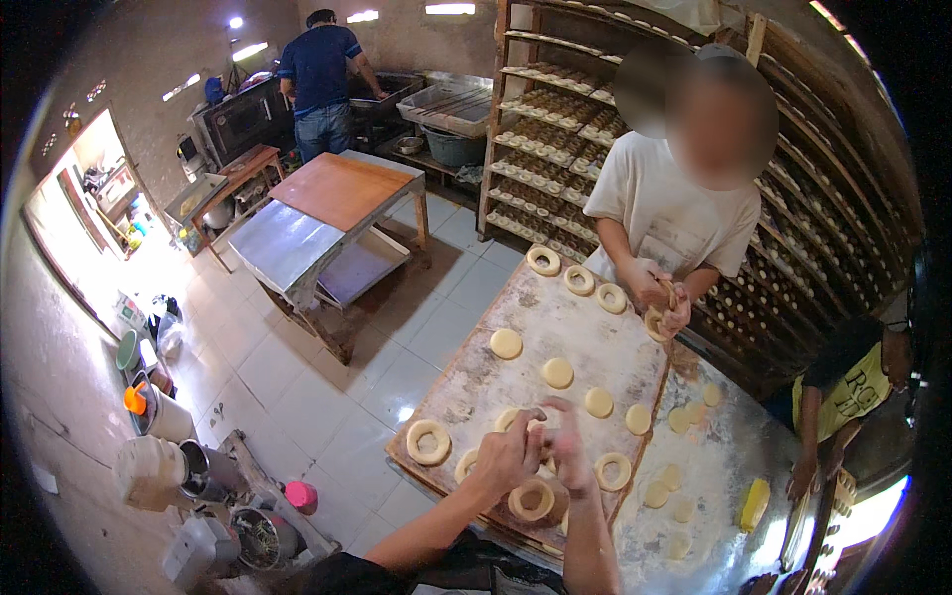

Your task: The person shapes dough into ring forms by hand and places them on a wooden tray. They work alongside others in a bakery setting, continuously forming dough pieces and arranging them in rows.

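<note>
Over the near part of a floured wooden board (466,352), my left hand (509,458) is closed with its fingers curled. My right hand (567,451) is close beside it, smeared by motion. Whatever lies between my fingers is hidden. Just below my hands is a pale dough ring (532,500); another dough ring (428,442) lies to the left and a third dough ring (613,471) to the right. Beyond my hands are flat dough discs without holes, among them one dough disc (557,373) in the middle and another dough disc (506,344) farther left.
Across the board a co-worker (674,208) handles a dough ring. More dough pieces (656,493) and a yellow object (755,504) lie on the metal table (714,540). Racks of filled trays (555,129) stand behind. A low table (342,198) stands left; another person (322,84) works beyond.
</note>
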### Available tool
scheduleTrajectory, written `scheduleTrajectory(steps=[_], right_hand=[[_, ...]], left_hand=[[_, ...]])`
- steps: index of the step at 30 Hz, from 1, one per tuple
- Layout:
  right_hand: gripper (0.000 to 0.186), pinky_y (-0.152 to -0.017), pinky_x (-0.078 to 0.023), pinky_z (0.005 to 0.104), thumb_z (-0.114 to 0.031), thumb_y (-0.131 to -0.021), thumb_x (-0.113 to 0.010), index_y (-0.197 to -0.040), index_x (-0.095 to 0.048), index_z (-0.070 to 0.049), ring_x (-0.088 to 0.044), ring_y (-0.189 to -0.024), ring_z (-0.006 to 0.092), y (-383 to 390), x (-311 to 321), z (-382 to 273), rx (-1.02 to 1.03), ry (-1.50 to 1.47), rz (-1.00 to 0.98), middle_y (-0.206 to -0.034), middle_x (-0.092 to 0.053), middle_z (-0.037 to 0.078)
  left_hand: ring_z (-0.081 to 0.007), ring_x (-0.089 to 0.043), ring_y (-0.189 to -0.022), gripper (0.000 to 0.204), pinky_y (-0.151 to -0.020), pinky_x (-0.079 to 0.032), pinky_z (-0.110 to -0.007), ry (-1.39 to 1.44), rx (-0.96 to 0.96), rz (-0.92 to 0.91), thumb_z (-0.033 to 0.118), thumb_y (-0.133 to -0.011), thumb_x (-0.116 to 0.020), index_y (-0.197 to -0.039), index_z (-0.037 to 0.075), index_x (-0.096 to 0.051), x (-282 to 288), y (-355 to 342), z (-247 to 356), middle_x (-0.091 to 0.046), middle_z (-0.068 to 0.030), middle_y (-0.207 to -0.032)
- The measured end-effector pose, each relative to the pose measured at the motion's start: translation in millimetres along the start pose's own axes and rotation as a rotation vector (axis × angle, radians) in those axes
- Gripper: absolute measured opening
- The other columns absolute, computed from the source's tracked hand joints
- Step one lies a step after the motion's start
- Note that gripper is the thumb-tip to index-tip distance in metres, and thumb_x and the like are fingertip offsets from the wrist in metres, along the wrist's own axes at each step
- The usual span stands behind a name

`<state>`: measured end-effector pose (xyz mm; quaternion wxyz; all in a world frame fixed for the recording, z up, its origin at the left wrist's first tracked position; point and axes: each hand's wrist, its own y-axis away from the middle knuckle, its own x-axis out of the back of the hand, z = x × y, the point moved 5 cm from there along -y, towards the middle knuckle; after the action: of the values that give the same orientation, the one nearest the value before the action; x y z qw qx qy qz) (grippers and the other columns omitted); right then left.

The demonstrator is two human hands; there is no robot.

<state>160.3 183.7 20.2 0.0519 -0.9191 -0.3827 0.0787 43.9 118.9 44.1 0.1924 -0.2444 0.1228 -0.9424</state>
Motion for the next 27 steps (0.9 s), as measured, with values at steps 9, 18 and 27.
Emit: scheduleTrajectory(steps=[9,18,27], right_hand=[[0.067,-0.052,-0.040,0.0231,-0.059,-0.098,-0.050,-0.145,-0.036,-0.014,-0.055,-0.067,0.0091,-74,-17,7,0.392,0.302,0.130,-0.091,-0.058,0.004],[0.070,-0.096,-0.049,0.0388,-0.061,-0.101,-0.042,-0.143,-0.041,-0.005,-0.063,-0.110,0.0329,-134,-47,41,-0.557,0.080,0.117,-0.141,-0.047,0.023],[0.087,-0.100,-0.047,0.0501,-0.044,-0.088,-0.069,-0.151,-0.022,-0.007,-0.058,-0.118,0.0443,-127,-58,62,-0.557,1.134,-0.042,-0.127,-0.058,0.032]], left_hand=[[-0.0466,-0.064,-0.064,0.028,-0.056,-0.048,-0.052,0.056,0.189,-0.046,0.032,-0.106,-0.043,-0.120,0.009,-0.050,41,-35,-41,-0.063,-0.0201,-0.065],[-0.0503,-0.063,-0.097,0.049,-0.080,-0.049,-0.059,-0.147,0.493,-0.007,0.046,-0.105,-0.040,-0.130,0.004,-0.043,81,-86,-101,-0.064,-0.0329,-0.101],[-0.0413,-0.062,-0.102,0.085,-0.084,-0.051,-0.054,-0.611,0.384,-0.295,0.046,-0.087,-0.070,-0.150,0.005,-0.031,91,-55,-157,-0.058,-0.0226,-0.110]])
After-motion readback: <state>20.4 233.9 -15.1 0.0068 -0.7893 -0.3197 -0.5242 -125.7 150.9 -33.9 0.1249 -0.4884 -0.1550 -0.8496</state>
